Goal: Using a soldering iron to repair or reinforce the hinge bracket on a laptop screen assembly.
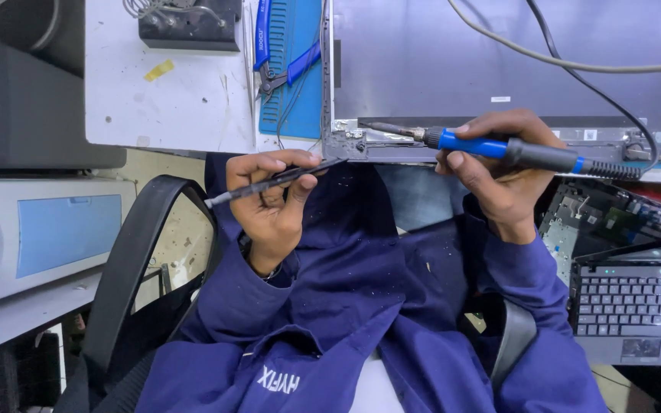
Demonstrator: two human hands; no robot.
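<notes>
My right hand (503, 172) grips a soldering iron (514, 151) with a blue and black handle; its metal tip points left at the metal hinge (346, 141) on the corner of a grey laptop lid (499, 61). My left hand (269, 203) pinches a thin black rod-like tool (273, 182), whose far end reaches toward the same hinge corner. Both hands hover at the front edge of the white workbench (185, 99), above my blue-sleeved lap.
Blue-handled pliers (277, 61) lie on a blue mat (296, 76) left of the lid. A black cable and a grey cable cross the lid. Laptop keyboard parts (633, 298) are stacked at right. A grey machine (40, 229) and a black chair arm (128, 260) stand at left.
</notes>
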